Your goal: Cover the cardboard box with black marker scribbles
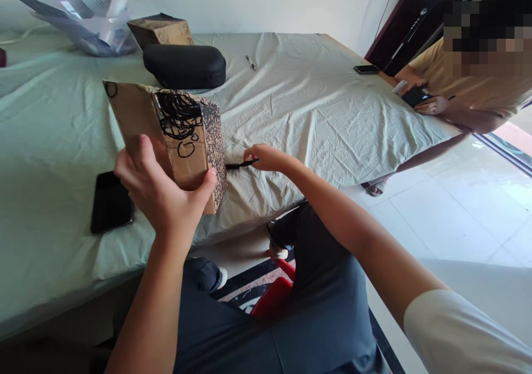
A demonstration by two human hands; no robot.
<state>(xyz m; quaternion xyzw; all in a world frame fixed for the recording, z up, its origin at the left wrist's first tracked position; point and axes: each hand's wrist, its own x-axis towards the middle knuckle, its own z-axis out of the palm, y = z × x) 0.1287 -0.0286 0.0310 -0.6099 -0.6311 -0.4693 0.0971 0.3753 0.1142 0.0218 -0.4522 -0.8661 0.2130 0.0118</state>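
Observation:
My left hand (162,196) grips a small cardboard box (187,166), thumb on its near right edge and fingers at its left. One flap of the box stands out to the left. Black scribbles and loops cover part of its front, and a dense black pattern fills the right side. In my right hand (268,157) is a slim black marker (241,164), pinched between the fingers, its far end at the patterned side. Whether that end touches the cardboard I cannot tell. Just left of my left wrist lies a black phone (111,202).
Behind the box sit a black hard case (185,66), another cardboard box (172,30) and a clear plastic basket (95,39) of items. A pen (250,62) lies on the tablecloth (299,108). Another person (469,97) is at the right end, near a second phone (366,70).

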